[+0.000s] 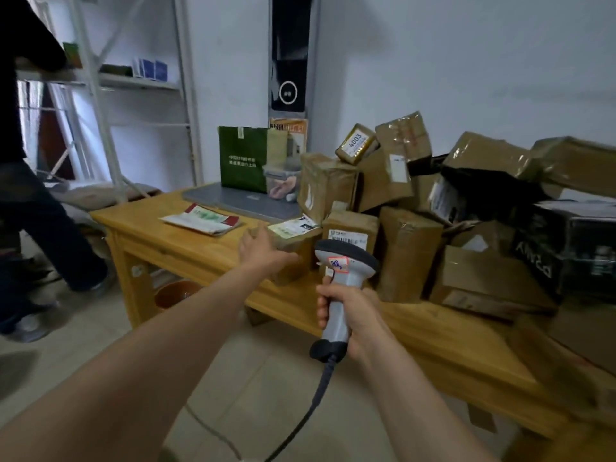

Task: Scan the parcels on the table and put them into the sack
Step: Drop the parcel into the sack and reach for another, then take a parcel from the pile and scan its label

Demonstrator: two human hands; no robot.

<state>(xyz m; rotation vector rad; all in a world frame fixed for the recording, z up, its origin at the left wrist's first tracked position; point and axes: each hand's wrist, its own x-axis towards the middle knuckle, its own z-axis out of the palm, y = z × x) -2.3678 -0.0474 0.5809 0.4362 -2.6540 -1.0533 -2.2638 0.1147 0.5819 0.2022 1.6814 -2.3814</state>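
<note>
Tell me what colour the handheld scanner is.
The scanner, gripped by the right hand, is light grey with a dark grey head and base; the head view shows it.

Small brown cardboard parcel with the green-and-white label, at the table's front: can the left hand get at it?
Probably yes: the left hand seems to touch the small brown cardboard parcel on its near side; nothing blocks it.

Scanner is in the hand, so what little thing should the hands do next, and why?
Probably the left hand should grip the small parcel it touches and turn its top label toward the scanner that the right hand holds beside it.
</note>
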